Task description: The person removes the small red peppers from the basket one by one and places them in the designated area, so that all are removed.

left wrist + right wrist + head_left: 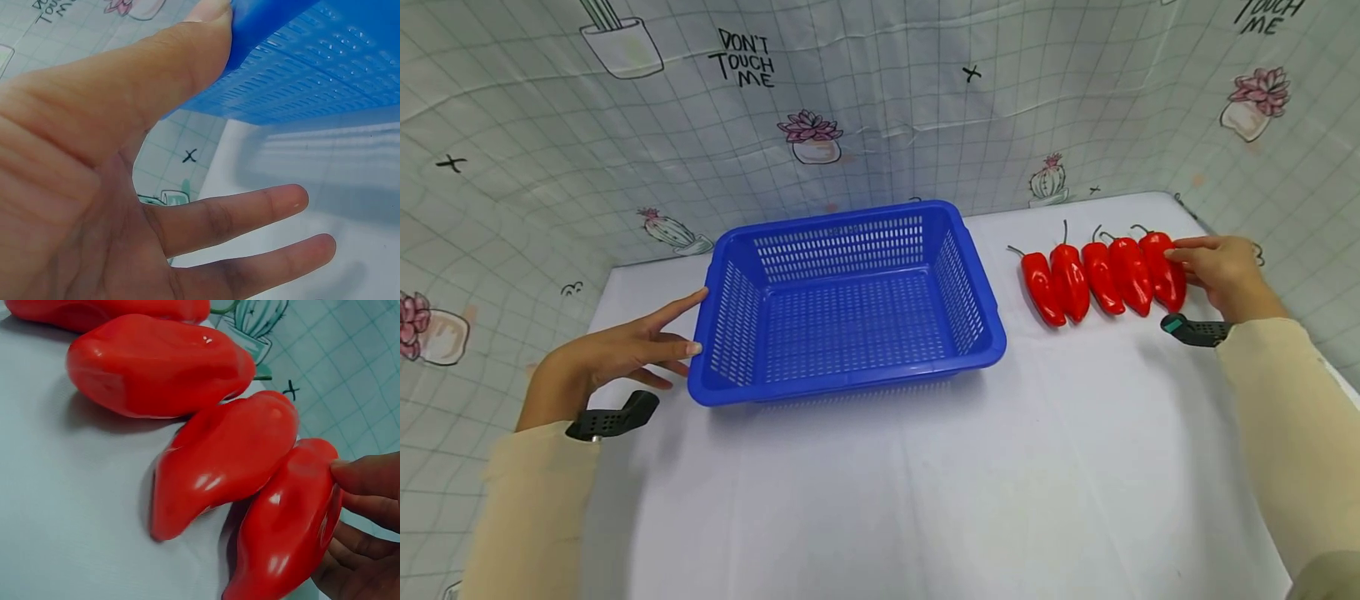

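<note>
A blue plastic basket [850, 382] with slotted walls stands on the white table with nothing in it. My left hand [625, 346] is at its left side, thumb and index fingertips touching the rim while the other fingers extend loosely below. To the right of the basket, several shiny red peppers [1105, 277] with thin green stems lie side by side in a row. My right hand [1223, 268] holds the rightmost pepper [284, 519] between thumb and fingers, near its upper end. Its neighbour, another red pepper [228, 456], lies right against it in the right wrist view.
A white cloth with a grid and drawn potted plants [880, 83] hangs behind and at both sides of the table. White tabletop [910, 500] stretches in front of the basket. Black devices [613, 417] are worn on both wrists.
</note>
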Demonstrator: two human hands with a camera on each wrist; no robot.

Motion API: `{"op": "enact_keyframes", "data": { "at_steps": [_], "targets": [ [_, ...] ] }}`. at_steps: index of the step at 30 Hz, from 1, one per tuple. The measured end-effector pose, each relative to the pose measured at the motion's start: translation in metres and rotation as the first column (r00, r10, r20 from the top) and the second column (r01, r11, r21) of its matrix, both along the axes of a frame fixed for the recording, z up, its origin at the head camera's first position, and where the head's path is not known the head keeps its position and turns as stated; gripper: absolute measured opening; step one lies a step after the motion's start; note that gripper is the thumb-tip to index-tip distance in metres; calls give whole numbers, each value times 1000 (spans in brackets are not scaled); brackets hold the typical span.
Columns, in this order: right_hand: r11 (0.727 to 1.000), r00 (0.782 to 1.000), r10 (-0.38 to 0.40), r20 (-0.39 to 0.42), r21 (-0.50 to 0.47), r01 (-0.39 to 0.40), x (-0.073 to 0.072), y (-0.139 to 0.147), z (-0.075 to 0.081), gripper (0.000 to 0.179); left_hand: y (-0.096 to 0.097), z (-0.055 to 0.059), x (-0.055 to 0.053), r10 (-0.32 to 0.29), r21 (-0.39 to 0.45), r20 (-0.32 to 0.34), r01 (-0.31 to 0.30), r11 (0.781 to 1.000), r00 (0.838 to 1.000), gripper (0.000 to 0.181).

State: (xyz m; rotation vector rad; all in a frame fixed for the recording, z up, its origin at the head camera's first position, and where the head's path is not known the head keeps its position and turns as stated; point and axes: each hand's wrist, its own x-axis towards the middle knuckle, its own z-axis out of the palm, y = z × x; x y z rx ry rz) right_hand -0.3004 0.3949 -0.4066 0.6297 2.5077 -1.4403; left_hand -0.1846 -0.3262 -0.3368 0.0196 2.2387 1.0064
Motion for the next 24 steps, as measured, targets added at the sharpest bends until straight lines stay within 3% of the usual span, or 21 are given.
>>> {"op": "enact_keyframes", "data": {
  "at_steps": [13,18,24],
  "targets": [
    [1000,999,30,-32,5,-30,4,-3,-12,67,0,-1,0,3,8,22,-3,1000,1000,92],
    [997,995,61,-74,53,-57,8,4,-10,72,0,-1,0,2,14,25,-2,1000,1000,93],
    [995,996,41,-79,94,-33,14,8,-5,70,0,0,-2,-10,3,14,10,1000,1000,93]
  ]
}}
